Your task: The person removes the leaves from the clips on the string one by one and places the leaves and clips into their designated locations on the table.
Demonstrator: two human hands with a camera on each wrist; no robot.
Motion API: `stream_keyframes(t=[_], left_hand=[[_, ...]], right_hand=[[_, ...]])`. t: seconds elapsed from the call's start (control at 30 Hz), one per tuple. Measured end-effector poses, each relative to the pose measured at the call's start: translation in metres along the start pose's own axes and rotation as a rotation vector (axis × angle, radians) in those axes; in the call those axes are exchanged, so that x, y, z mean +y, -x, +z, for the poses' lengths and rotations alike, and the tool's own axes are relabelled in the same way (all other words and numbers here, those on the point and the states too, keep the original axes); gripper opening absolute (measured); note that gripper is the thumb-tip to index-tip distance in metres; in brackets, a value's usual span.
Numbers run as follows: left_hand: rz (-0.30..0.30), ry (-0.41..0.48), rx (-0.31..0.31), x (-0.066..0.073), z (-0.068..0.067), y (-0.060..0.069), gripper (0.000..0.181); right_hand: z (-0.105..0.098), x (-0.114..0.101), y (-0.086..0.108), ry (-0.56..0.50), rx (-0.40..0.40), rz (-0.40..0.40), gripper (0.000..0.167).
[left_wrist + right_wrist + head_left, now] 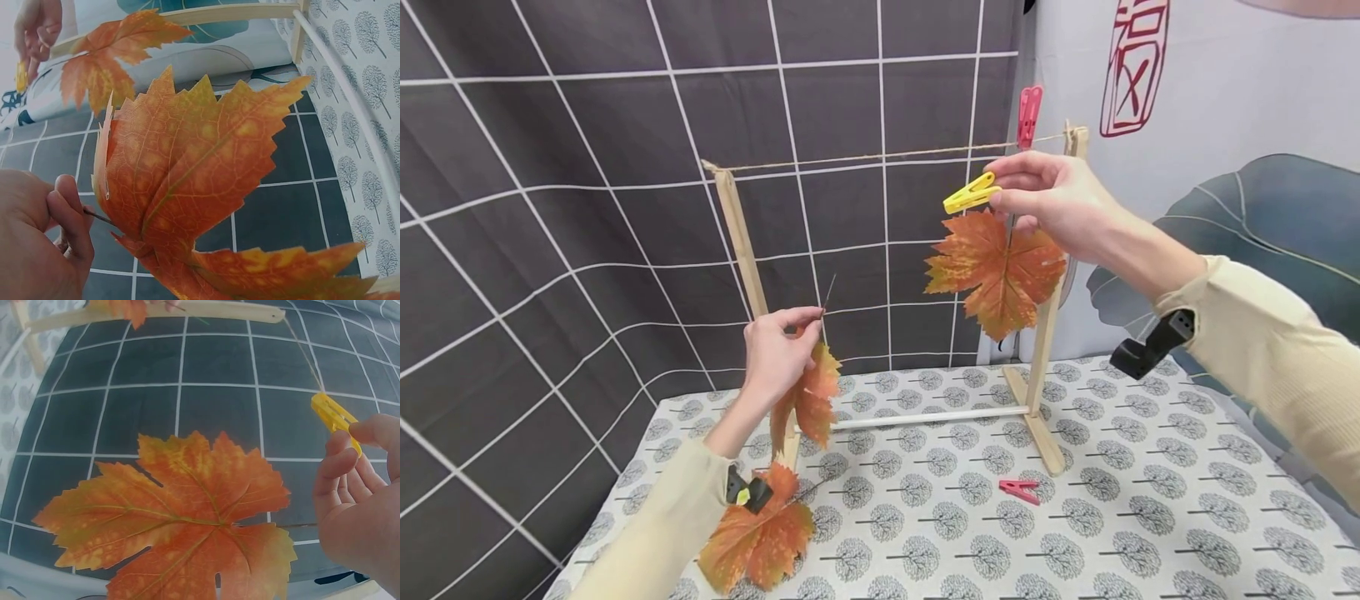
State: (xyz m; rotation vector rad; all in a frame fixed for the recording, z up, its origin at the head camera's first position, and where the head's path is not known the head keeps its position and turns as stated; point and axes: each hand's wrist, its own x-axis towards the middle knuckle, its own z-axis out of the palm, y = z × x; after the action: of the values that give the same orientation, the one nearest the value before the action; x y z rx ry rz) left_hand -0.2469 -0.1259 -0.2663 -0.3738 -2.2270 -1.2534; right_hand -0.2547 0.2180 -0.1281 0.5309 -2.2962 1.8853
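Note:
Between its thumb and fingers, my left hand (781, 354) pinches the thin stem of an orange artificial maple leaf (817, 396). The left wrist view shows that leaf (200, 150) close up, its stem between the fingertips. My right hand (1060, 200) holds a yellow clothespin (972, 193) by its handle end, just below the twine (865, 156). A second maple leaf (1000, 271) hangs below the right hand. Above that hand, a pink clothespin (1029, 117) stands upright on the twine; its grip on the leaf's stem is hidden by the hand.
The twine spans two wooden posts (1048, 333) joined by a white rod (932, 417) low down. A third maple leaf (760, 533) lies at the table's front left. Another pink clothespin (1018, 492) lies on the tree-print tablecloth (917, 558). A dark gridded curtain (850, 208) hangs behind.

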Motion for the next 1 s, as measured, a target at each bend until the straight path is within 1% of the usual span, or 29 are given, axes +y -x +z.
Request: stream_keyframes(t=[0.23, 0.33, 0.47, 0.7, 0.9, 1.0], left_hand=[[-0.012, -0.038, -0.012, -0.003, -0.002, 0.005, 0.020], [-0.012, -0.043, -0.013, -0.005, -0.003, 0.006, 0.020], [0.005, -0.061, -0.018, -0.009, -0.003, 0.008, 0.019], [-0.007, -0.085, -0.045, -0.013, -0.006, 0.013, 0.019], [-0.015, -0.101, -0.085, -0.015, -0.007, 0.018, 0.021], [-0.013, -0.108, -0.094, -0.017, -0.007, 0.019, 0.022]], right_hand=[[-0.001, 0.005, 0.005, 0.064, 0.011, 0.012, 0.037], [-0.001, 0.006, 0.007, 0.062, 0.005, 0.023, 0.037], [-0.002, 0.008, 0.010, 0.055, 0.008, 0.032, 0.038], [-0.004, 0.013, 0.012, 0.092, 0.006, 0.045, 0.040], [-0.006, 0.018, 0.015, 0.114, -0.002, 0.041, 0.040], [-0.007, 0.021, 0.017, 0.136, -0.011, 0.035, 0.040]])
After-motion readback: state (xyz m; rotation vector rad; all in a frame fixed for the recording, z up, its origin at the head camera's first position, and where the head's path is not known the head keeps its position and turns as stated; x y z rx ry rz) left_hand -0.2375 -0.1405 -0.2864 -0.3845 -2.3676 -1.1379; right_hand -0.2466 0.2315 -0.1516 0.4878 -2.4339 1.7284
